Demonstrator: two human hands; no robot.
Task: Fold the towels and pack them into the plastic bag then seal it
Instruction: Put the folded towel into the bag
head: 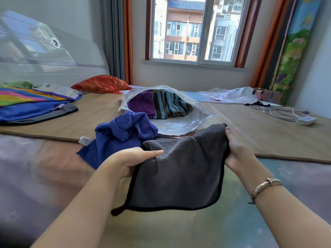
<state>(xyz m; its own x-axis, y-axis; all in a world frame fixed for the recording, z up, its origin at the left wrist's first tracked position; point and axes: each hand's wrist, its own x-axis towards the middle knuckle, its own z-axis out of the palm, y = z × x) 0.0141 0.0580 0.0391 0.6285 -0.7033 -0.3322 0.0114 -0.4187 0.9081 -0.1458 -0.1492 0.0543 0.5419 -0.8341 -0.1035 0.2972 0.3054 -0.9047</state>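
The big plastic bag [172, 122] lies open on the bed mat, with a purple towel [141, 102] and a striped towel [172, 104] already inside. Its mouth is floppy and could fall shut. The blue towel [121, 133] sits in a messy heap just in front of the bag. The gray towel [180, 172] hangs in the air. The left hand [130, 161] pinches one side and the right hand [236, 149] grips the other. If a hand slips, the fold could go crooked.

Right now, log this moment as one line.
both hands hold grey towel | left | right | blue towel unfolded | bag open, two towels inside
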